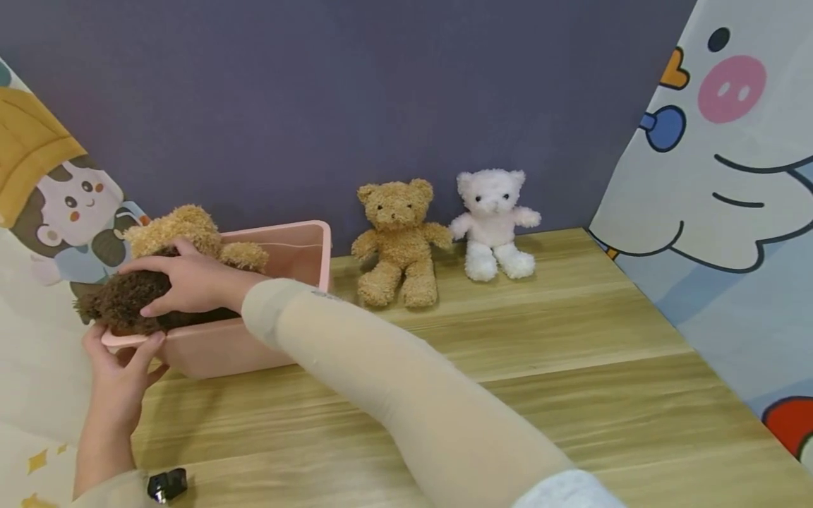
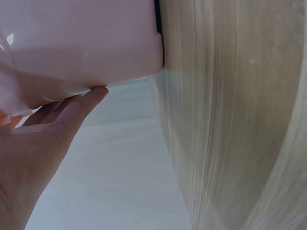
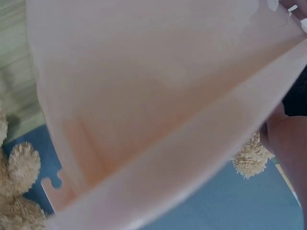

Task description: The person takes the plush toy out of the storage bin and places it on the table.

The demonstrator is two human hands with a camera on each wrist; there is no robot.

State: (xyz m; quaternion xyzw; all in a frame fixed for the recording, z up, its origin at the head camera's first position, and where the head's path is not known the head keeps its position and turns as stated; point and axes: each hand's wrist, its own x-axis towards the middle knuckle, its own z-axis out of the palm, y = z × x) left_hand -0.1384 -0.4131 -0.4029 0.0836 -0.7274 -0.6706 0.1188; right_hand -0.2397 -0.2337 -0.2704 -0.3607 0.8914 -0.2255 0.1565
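A pink bin (image 1: 222, 353) stands at the left of the wooden table. My left hand (image 1: 121, 384) grips the bin's near left corner, and its fingers lie along the outer wall in the left wrist view. My right hand (image 1: 197, 282) reaches over the bin and holds a dark brown plush toy (image 1: 121, 300), part of which leans over the left rim. Behind it a tan teddy bear (image 1: 174, 229) sticks up out of the bin. The bin's wall (image 3: 144, 96) fills most of the right wrist view, hiding the toy there.
Right of the bin, a tan teddy bear (image 1: 396, 240) and a white teddy bear (image 1: 492, 226) sit against the dark back wall (image 1: 406, 92). Cartoon-printed panels (image 1: 749, 204) flank the wooden table (image 1: 571, 367). A small black object (image 1: 168, 485) is by the left wrist.
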